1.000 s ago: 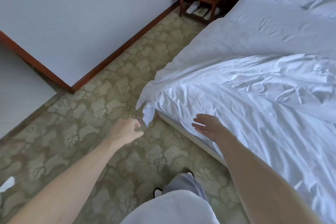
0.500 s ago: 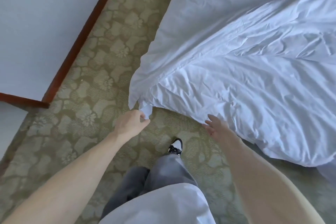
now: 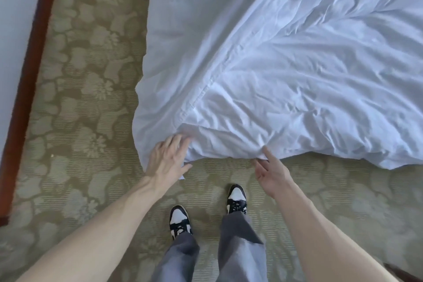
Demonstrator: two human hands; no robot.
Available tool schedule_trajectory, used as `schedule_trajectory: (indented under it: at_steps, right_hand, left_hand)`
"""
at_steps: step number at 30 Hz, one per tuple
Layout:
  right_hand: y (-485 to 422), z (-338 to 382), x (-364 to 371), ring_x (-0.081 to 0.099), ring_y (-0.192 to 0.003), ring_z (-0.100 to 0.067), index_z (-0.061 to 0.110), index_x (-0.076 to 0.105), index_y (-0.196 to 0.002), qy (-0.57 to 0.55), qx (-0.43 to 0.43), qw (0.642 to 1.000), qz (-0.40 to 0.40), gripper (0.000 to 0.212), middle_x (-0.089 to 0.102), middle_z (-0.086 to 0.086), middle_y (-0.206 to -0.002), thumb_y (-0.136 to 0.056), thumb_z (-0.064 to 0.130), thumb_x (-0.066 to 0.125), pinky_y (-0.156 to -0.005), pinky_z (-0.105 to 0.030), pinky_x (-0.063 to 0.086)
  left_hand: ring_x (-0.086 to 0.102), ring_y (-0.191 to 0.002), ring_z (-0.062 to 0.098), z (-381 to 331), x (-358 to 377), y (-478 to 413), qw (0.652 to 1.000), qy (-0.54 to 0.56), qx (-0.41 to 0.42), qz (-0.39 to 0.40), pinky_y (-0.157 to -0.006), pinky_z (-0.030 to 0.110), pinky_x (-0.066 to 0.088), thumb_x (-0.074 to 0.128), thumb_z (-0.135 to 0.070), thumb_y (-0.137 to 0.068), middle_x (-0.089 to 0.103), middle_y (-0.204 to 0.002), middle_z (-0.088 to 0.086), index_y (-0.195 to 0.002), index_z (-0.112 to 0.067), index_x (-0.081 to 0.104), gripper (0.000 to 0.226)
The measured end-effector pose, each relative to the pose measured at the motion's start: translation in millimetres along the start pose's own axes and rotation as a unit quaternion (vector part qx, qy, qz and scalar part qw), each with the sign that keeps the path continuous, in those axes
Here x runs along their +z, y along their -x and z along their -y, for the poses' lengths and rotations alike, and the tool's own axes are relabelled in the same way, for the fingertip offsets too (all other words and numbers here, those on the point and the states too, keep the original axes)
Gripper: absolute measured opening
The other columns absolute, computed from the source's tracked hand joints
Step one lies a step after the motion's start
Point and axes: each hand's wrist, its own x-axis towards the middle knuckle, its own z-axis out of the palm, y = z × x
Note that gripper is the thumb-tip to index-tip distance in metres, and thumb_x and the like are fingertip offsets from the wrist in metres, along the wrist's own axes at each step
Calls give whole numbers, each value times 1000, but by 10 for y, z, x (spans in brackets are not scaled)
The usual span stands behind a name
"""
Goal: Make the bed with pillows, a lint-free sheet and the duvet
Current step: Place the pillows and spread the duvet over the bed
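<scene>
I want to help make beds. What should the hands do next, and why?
Probably the right hand should pinch the duvet edge; its straight fingers only touch it. The left hand holds the corner, and the duvet lies crumpled, hanging toward the carpet.
</scene>
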Motion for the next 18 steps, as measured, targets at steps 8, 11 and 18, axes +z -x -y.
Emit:
schedule_trajectory:
  at_steps: [8,11,18]
  right_hand:
    - [38,-425,110,56,-54,-6,12,60,-113,-92,-102,990,18,19,68,0,-91,-97,16,69,-42,-19,41]
    - [155,-532,109,55,-58,-7,11,58,-111,-100,-133,986,9,17,67,-1,-96,-97,13,68,-42,-20,37]
    - [487,-848,203,49,-50,-5,18,51,-88,-69,-201,977,-20,20,60,2,-80,-96,10,68,-45,-21,34]
  left_hand:
    - [66,-76,28,405,343,-212,986,34,61,-152,-71,37,45,81,2,-71,71,-83,3,-93,-13,75,28]
    - [66,-72,30,433,342,-40,978,112,41,-173,-70,35,45,74,8,-75,74,-80,5,-95,-11,78,28]
    - [67,-81,29,619,159,392,960,196,-12,-198,-69,32,46,62,10,-79,76,-87,0,-103,-15,79,38]
